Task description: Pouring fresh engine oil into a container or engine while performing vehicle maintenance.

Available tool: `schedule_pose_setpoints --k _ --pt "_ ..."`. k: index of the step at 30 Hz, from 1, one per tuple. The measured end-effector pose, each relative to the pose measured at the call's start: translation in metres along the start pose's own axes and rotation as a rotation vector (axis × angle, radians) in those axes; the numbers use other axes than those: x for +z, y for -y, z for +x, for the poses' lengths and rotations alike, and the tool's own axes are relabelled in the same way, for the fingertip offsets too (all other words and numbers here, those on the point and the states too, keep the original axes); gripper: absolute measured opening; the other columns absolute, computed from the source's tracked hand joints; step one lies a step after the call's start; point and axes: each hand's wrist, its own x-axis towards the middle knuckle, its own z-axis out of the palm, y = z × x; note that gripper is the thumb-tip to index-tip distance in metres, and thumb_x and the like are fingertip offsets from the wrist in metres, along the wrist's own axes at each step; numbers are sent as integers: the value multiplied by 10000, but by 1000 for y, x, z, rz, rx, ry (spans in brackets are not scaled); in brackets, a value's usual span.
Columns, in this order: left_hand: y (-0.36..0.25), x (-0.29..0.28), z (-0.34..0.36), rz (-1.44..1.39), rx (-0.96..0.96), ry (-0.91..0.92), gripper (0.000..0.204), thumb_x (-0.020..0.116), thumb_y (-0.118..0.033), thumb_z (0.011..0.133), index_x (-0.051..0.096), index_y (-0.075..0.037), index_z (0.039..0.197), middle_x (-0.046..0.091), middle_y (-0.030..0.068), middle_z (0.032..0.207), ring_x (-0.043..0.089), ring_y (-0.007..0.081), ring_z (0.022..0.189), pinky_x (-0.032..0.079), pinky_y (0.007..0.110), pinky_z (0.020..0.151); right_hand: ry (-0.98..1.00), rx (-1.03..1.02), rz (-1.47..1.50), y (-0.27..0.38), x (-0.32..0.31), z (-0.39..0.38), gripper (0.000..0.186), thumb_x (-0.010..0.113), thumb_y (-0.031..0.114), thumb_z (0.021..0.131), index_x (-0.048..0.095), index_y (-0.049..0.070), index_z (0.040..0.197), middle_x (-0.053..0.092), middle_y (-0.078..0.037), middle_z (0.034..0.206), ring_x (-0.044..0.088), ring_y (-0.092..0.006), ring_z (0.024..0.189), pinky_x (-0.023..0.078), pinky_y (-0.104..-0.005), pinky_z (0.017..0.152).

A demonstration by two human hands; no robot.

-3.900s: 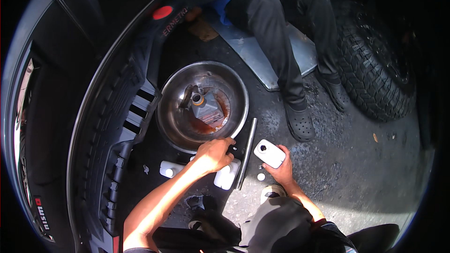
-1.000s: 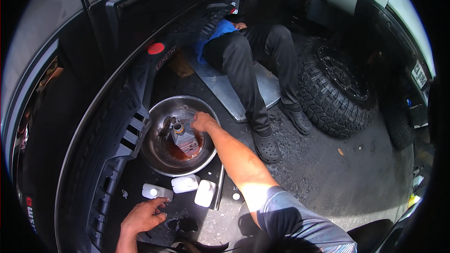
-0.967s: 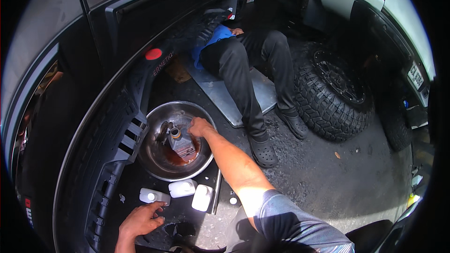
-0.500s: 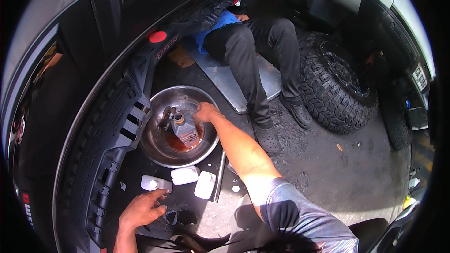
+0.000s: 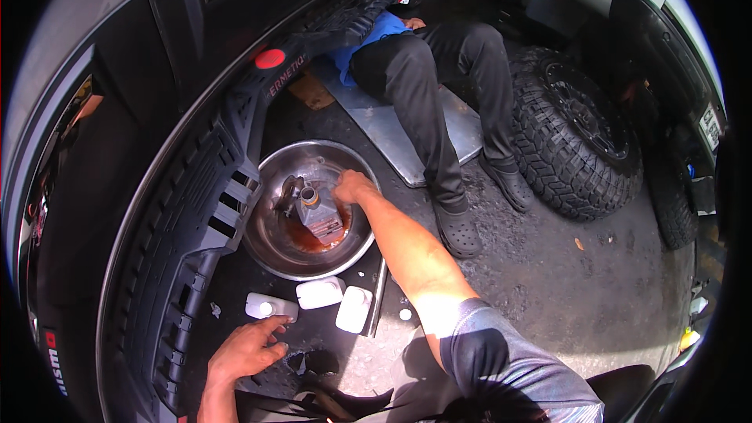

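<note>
A wide metal basin (image 5: 270, 158) stands in front of me with reddish-brown fluid (image 5: 301, 239) at its bottom. In the fluid sits a grey box-shaped part with a round neck (image 5: 319, 219), and a dark piece lies beside it. My right hand (image 5: 354, 187) reaches inside the basin at the right of that part. Its fingers are curled, and what they grip, if anything, is hidden. My left hand (image 5: 249, 347) hovers low with its fingers loosely apart, holding nothing. Its fingertips are close to a white plastic bottle (image 5: 270, 307) lying on the ground.
Two more white bottles (image 5: 319, 293) lie beside the basin, with a metal bar (image 5: 379, 298) alongside. A vehicle's black side step (image 5: 168, 266) runs along the left. Another person's legs (image 5: 427, 125) rest across a metal sheet (image 5: 380, 141). A large off-road wheel (image 5: 576, 137) lies at right.
The whole scene has shifted slightly to the right in the view. Both hands keep nearly the same places, the right in the basin and the left by the bottle.
</note>
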Motion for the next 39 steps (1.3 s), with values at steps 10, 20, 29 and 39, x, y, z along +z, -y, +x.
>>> schedule_pose_setpoints --k 10,20,29,39 --pt "-5 0 5 6 -2 -4 564 669 -183 796 574 -63 1338 693 145 1133 681 282 937 535 390 860 0 0 -8 -3 -3 2 536 679 268 813 626 49 1299 601 -212 1340 571 -341 1264 466 -420 1054" --pt "-1 2 8 21 30 -21 554 673 -163 786 580 -35 1317 700 145 1108 687 272 907 540 385 837 2 0 4 -2 -6 -3 533 682 263 815 625 54 1303 598 -215 1344 571 -347 1263 464 -421 1057" --pt "-3 2 12 27 43 -23 556 672 -146 784 578 -23 1319 699 142 1108 689 262 884 540 377 825 -6 -5 14 -12 -7 6 557 706 291 789 621 58 1288 611 -210 1326 577 -345 1254 464 -412 1048" --pt "-1 0 12 12 -11 0 585 657 -210 796 556 -52 1350 688 166 1113 681 305 933 533 402 865 11 -32 42 -6 -13 -5 554 705 258 790 628 46 1295 598 -220 1340 565 -349 1268 458 -414 1064"
